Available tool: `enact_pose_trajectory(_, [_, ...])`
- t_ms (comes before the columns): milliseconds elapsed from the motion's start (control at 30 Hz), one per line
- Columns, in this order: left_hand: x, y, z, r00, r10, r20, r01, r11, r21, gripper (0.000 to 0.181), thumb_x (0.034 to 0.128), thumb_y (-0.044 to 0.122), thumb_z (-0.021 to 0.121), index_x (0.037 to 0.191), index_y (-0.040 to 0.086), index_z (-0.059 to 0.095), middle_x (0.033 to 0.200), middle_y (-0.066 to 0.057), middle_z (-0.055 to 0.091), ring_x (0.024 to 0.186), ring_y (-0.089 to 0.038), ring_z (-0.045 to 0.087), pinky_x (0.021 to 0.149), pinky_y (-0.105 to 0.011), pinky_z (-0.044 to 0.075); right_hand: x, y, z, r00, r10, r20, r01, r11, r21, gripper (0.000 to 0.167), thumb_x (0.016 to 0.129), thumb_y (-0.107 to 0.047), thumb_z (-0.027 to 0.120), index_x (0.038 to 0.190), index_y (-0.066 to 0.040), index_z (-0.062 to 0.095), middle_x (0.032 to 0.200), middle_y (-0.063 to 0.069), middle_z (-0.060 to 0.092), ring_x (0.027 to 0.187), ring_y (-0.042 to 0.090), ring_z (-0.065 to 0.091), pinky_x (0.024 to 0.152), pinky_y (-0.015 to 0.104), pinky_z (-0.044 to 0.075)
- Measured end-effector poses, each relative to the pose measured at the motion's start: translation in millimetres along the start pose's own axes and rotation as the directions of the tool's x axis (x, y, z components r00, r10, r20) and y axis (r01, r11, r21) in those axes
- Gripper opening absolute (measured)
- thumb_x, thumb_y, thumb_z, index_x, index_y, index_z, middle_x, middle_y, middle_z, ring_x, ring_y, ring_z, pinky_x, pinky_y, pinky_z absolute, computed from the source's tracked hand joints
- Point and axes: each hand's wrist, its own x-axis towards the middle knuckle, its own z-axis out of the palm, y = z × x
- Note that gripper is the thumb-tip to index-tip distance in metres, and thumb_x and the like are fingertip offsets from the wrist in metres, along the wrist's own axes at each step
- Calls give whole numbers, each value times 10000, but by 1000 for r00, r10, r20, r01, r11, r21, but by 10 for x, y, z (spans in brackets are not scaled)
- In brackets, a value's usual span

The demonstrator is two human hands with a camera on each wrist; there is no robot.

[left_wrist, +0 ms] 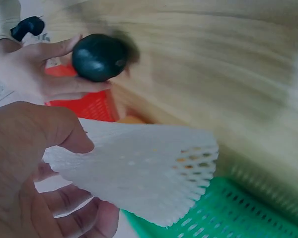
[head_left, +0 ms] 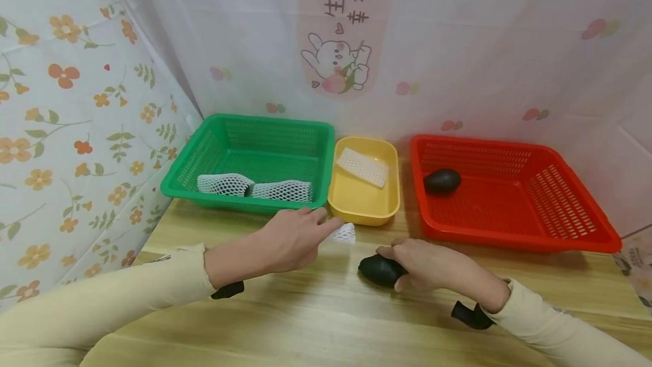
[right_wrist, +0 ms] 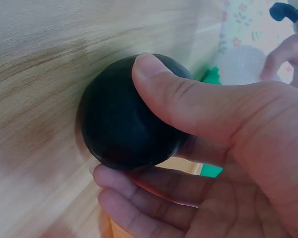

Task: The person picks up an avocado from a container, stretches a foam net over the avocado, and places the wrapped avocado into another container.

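My left hand (head_left: 292, 239) pinches a white foam net sleeve (left_wrist: 139, 163) between thumb and fingers, above the table just in front of the yellow tray. In the left wrist view the sleeve looks flattened, its meshed end pointing away from the palm. To the right, my right hand (head_left: 428, 265) grips a dark avocado (head_left: 381, 271) low over the tabletop. The right wrist view shows the thumb across the avocado's (right_wrist: 129, 119) upper side and the fingers curled beneath it. Sleeve and avocado are apart.
A green basket (head_left: 326, 157) at the left holds two avocados in net sleeves (head_left: 282, 191). Another foam net sleeve (head_left: 363, 167) lies in the yellow tray (head_left: 364, 217). A bare avocado (head_left: 442, 180) sits in the red basket (head_left: 509, 245). Patterned cloth (head_left: 244, 61) hangs behind.
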Motion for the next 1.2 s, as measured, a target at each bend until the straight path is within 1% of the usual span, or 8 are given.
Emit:
enact_pose_trajectory(200, [81,24,261,994,-22,110,21,1000,11,594,975,147,664,1513,193,415,1226,-114,607,959,-271,652,651,-321,555,4,16,8,1000,15,7,-15,1000,19,628,757,-192,914,1298,-27,642,1017,87,643,887,237,655,803,412,544])
enact_pose_trajectory(300, [106,56,379,978,-36,206,32,999,19,674,1001,149,642,1585,256,323,1356,-146,559,1082,-310,635,750,-378,573,1,19,9,1000,19,9,-19,999,28,629,757,-198,916,1298,-29,643,1016,79,646,889,226,651,809,413,543])
enact_pose_trajectory(433, [124,87,474,952,-23,305,41,998,-54,788,986,167,669,1615,356,232,1364,-147,519,1051,-301,611,769,-381,563,-2,22,13,1000,14,2,-14,999,28,622,755,-196,916,1289,-30,645,1009,74,646,876,216,644,797,409,542])
enact_pose_trajectory(567, [130,86,478,939,-5,345,51,991,-126,820,962,152,702,1609,370,249,1292,-132,526,901,-245,592,718,-340,542,-5,24,23,1000,-7,-15,7,1000,16,598,757,-186,913,1269,-25,649,984,69,640,848,205,637,766,388,540])
enact_pose_trajectory(733, [174,77,414,927,1,375,56,988,-141,706,997,43,607,1573,346,335,1295,-161,546,686,-214,557,638,-317,525,-13,22,14,1000,-11,-15,11,1000,15,593,759,-187,913,1265,-26,649,974,66,637,837,206,640,756,382,544])
enact_pose_trajectory(967, [238,114,340,885,-54,463,146,975,-166,634,989,85,644,1523,333,407,1435,-174,513,786,-254,639,756,-361,556,-9,16,12,1000,-19,-23,19,1000,17,595,754,-188,916,1260,-28,647,977,68,639,831,201,638,761,383,545])
enact_pose_trajectory(1033, [243,111,339,893,-43,447,129,978,-165,639,952,88,696,1497,304,440,1378,-161,553,774,-251,634,732,-361,556,-12,15,15,999,-19,-26,20,1000,17,594,754,-183,916,1260,-22,648,972,67,635,825,202,636,754,381,543])
enact_pose_trajectory(1200, [270,85,401,946,11,323,36,990,-138,469,946,51,706,1363,222,573,1170,-94,655,875,-246,662,696,-367,566,-13,15,15,1000,-2,-11,3,1000,23,616,761,-191,912,1286,-9,647,973,65,629,828,206,635,759,389,542])
